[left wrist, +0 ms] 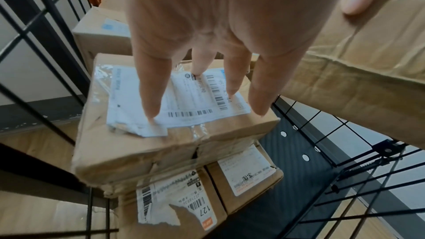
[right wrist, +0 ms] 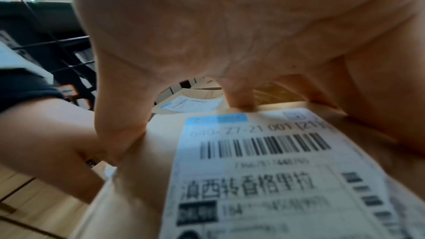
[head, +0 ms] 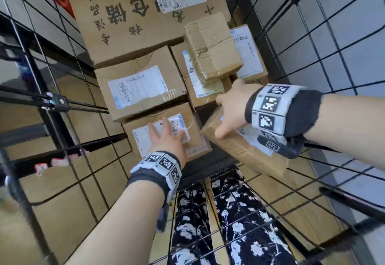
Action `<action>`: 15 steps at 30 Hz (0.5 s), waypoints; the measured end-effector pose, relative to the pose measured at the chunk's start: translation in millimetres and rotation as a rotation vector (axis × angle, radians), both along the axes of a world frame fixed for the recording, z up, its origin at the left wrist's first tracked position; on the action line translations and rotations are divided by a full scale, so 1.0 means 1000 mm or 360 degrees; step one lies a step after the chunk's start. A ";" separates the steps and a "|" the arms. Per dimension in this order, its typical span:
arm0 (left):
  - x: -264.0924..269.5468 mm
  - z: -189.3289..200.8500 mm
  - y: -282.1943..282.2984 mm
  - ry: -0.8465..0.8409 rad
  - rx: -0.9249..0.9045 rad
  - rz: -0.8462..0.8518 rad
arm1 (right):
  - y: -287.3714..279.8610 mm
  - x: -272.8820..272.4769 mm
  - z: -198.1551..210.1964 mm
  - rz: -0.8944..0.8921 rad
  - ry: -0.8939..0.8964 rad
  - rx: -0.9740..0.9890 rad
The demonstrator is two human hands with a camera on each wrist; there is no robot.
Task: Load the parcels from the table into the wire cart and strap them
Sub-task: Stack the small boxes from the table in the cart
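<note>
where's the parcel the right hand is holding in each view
Head: tilted parcel, lower right of centre, gripped by the right hand.
Left wrist: brown slab along the upper right edge.
Right wrist: fills the lower frame, label up.
Shared landmark: the parcel under the left hand, with its white barcode label.

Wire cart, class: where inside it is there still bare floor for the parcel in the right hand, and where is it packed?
Free: dark cart floor between the stack under the left hand and the right wire wall, below the held parcel in the right hand. Crowded: the far end and left side, stacked boxes.
</note>
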State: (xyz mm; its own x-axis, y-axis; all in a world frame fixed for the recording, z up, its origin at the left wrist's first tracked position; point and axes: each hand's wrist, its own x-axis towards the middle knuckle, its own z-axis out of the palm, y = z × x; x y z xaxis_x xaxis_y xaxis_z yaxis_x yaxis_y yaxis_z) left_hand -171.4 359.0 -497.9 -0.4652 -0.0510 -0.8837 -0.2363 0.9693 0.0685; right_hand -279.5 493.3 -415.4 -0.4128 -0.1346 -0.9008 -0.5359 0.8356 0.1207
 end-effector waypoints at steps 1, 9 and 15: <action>-0.002 0.002 0.001 -0.0018 -0.0008 0.0005 | -0.001 0.003 0.003 -0.0002 -0.0022 -0.0012; -0.001 -0.004 0.000 -0.0016 -0.0035 -0.0068 | -0.015 0.050 -0.027 0.0731 0.0240 -0.0031; -0.002 -0.013 0.002 -0.0045 -0.0067 -0.0153 | 0.025 0.060 -0.083 0.0684 0.0264 -0.0006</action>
State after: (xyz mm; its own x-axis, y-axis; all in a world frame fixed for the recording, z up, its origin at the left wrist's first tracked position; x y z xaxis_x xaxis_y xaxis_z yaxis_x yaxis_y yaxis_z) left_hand -173.1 361.2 -510.7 -0.4448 -0.0447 -0.8945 -0.1431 0.9895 0.0217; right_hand -219.6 518.1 -498.1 -0.4575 -0.3283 -0.8264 -0.8077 0.5421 0.2318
